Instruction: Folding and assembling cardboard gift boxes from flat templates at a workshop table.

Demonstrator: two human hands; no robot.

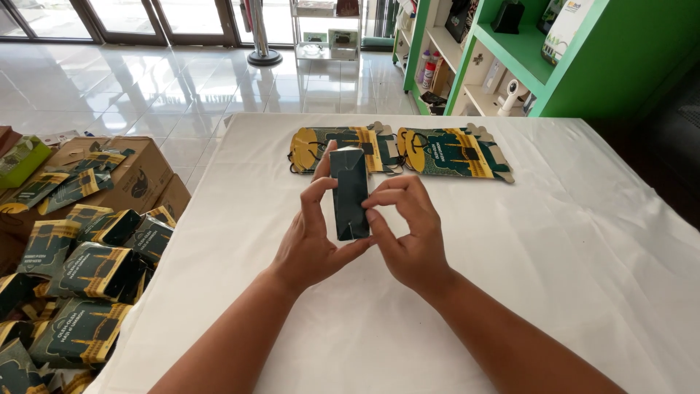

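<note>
Forearms enter from the bottom of the frame, converging toward centre. Left hand (310, 244) and right hand (410, 233) meet just above mid-frame, both closed around a narrow dark green carton (350, 191), held clear of the worktop (583, 241).

Carton's long axis runs almost straight up the frame, lower end nearest the wrists, upper end pointing away toward the far edge. Left grip: thumb across the lower end, fingers curled on the left long edge. Right grip: fingertips pinched on the right long edge, about the middle. Each hand sits on its own side, neither clearly nearer; the carton lies between them, tilted slightly.

Beyond the hands, upper centre: two flat unfolded cartons (397, 149), green and yellow, lying side by side on the white cloth, well apart from the held one.

Left edge of frame: heap of folded cartons (87, 270), with a brown cardboard box (142, 171) behind it.

Upper right: green shelf (532, 51). Top: glossy tiled floor (146, 80).
</note>
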